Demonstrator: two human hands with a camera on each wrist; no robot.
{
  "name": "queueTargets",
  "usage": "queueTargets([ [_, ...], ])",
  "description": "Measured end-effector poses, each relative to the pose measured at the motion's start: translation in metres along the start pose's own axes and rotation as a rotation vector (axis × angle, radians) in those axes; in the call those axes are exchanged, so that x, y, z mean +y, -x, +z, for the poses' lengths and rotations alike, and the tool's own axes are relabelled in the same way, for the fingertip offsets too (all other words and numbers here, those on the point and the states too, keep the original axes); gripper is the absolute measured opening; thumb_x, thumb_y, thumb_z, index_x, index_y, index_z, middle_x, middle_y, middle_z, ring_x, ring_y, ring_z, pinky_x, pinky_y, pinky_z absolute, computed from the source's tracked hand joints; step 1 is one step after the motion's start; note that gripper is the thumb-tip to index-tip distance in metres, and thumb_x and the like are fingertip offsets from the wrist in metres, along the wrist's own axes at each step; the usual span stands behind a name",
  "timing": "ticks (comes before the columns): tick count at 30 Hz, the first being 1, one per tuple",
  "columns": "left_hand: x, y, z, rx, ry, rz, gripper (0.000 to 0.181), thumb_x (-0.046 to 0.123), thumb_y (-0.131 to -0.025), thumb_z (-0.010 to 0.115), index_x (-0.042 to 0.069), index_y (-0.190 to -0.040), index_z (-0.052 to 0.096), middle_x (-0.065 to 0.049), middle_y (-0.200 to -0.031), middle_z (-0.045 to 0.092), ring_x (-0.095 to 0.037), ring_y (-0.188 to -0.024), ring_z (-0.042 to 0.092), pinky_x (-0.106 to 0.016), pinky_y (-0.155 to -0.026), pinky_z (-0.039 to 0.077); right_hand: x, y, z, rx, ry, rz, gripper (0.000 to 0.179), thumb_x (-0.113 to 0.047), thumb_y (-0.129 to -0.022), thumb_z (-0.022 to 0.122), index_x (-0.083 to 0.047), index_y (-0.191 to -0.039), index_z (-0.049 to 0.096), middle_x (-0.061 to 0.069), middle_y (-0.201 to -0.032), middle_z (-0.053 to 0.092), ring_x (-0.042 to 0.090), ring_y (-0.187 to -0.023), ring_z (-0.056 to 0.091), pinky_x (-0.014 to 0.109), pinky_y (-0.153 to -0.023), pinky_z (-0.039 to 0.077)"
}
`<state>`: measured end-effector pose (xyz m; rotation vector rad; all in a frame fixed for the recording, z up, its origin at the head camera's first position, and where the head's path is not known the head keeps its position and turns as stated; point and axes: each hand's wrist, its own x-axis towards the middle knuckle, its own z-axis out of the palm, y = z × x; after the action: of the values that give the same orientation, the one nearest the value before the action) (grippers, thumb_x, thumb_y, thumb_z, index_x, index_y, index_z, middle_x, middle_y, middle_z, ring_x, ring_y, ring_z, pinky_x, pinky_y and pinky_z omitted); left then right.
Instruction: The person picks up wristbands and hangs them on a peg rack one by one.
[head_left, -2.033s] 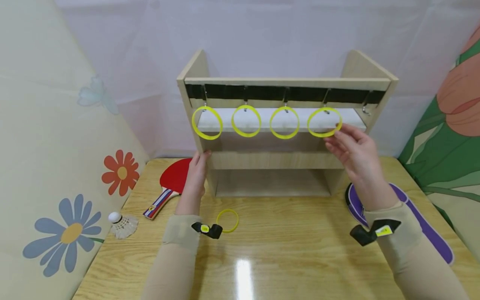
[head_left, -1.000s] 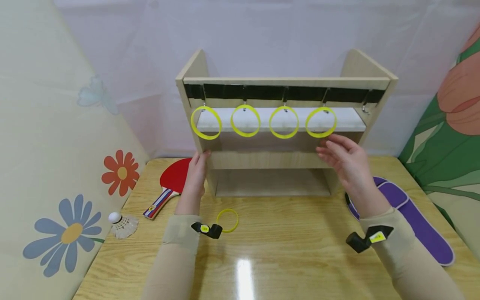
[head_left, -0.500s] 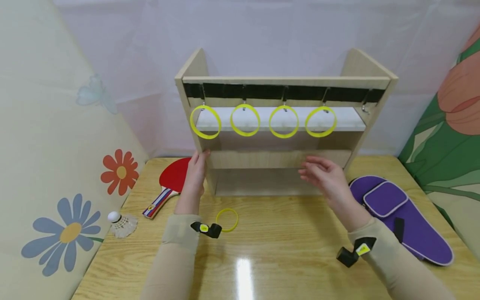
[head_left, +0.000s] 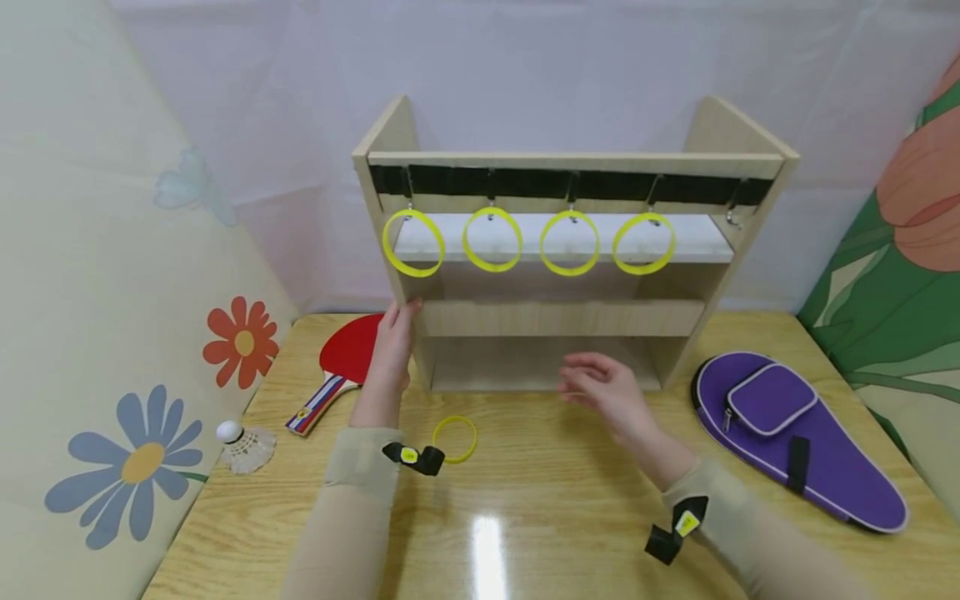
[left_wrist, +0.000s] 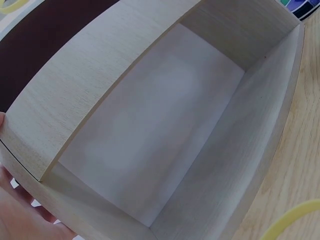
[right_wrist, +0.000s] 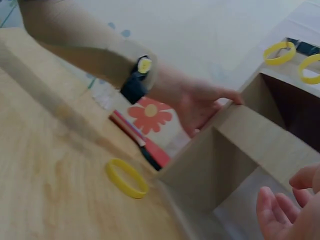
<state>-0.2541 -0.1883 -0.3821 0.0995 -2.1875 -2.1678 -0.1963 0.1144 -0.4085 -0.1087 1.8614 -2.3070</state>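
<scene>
A small wooden shelf unit (head_left: 562, 319) stands upright on the table. My left hand (head_left: 390, 350) grips its left side panel, thumb on the front edge; in the left wrist view part of that hand (left_wrist: 25, 215) lies along the panel's outer side. Several yellow silicone wristbands, the leftmost wristband (head_left: 416, 273) among them, hang from hooks on the black strip (head_left: 532, 182). The rightmost hook (head_left: 733, 220) bears none. One loose wristband (head_left: 476, 439) lies on the table before the shelf. My right hand (head_left: 611, 396), fingers loosely bent and holding nothing, hovers before the lower compartment, right of that wristband.
Left of the shelf lie a red table tennis bat (head_left: 350, 350) and a shuttlecock (head_left: 247, 447). A purple racket case (head_left: 780, 433) rests on the wooden table (head_left: 570, 517) at the right. Fabric with printed flowers hangs on both sides.
My right hand has let go of the fourth hanging wristband and moved down and left, to the lower compartment's front. The left hand has kept its grip on the panel.
</scene>
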Motion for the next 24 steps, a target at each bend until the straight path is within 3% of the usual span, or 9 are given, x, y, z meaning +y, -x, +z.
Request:
queueTargets([
  [7, 0.000, 0.001, 0.000, -0.007, -0.013, -0.001, 0.054, 0.038, -0.102, 0.039, 0.031, -0.155, 0.030, -0.010, -0.151, 0.037, -0.031, -0.140, 0.032, -0.059, -0.116, 0.025, 0.033, 0.005, 0.015, -0.047, 0.013, 0.085, 0.040, 0.005, -0.095, 0.055, 0.021, -0.129, 0.043, 0.000, -0.092, 0.067, 0.010, -0.079, 0.069, 0.025, -0.077, 0.058],
  [14, 0.000, 0.001, 0.000, -0.009, -0.007, 0.002, 0.054, 0.038, -0.102, 0.040, 0.031, -0.155, 0.030, -0.010, -0.152, 0.036, -0.031, -0.140, 0.031, -0.060, -0.116, 0.025, 0.054, 0.011, 0.027, -0.079, 0.045, 0.108, 0.042, 0.003, -0.094, 0.057, 0.021, -0.130, 0.044, 0.005, -0.095, 0.067, 0.010, -0.077, 0.068, 0.031, -0.078, 0.059],
  [21, -0.002, -0.001, 0.004, 0.048, 0.018, 0.036, 0.049, 0.034, -0.101, 0.041, 0.020, -0.148, 0.042, -0.008, -0.129, 0.051, -0.025, -0.118, 0.047, -0.056, -0.111, 0.034, 0.071, 0.013, 0.038, -0.100, 0.068, 0.164, 0.040, 0.002, -0.094, 0.059, 0.017, -0.130, 0.048, 0.015, -0.102, 0.068, 0.012, -0.077, 0.068, 0.030, -0.076, 0.059],
  [24, -0.002, -0.001, 0.004, 0.053, 0.019, 0.039, 0.047, 0.034, -0.101, 0.041, 0.021, -0.146, 0.043, -0.005, -0.125, 0.051, -0.022, -0.113, 0.048, -0.057, -0.110, 0.034, 0.076, 0.012, 0.043, -0.096, 0.056, 0.170, 0.040, 0.004, -0.093, 0.059, 0.017, -0.129, 0.049, 0.019, -0.104, 0.068, 0.012, -0.077, 0.068, 0.029, -0.075, 0.059],
])
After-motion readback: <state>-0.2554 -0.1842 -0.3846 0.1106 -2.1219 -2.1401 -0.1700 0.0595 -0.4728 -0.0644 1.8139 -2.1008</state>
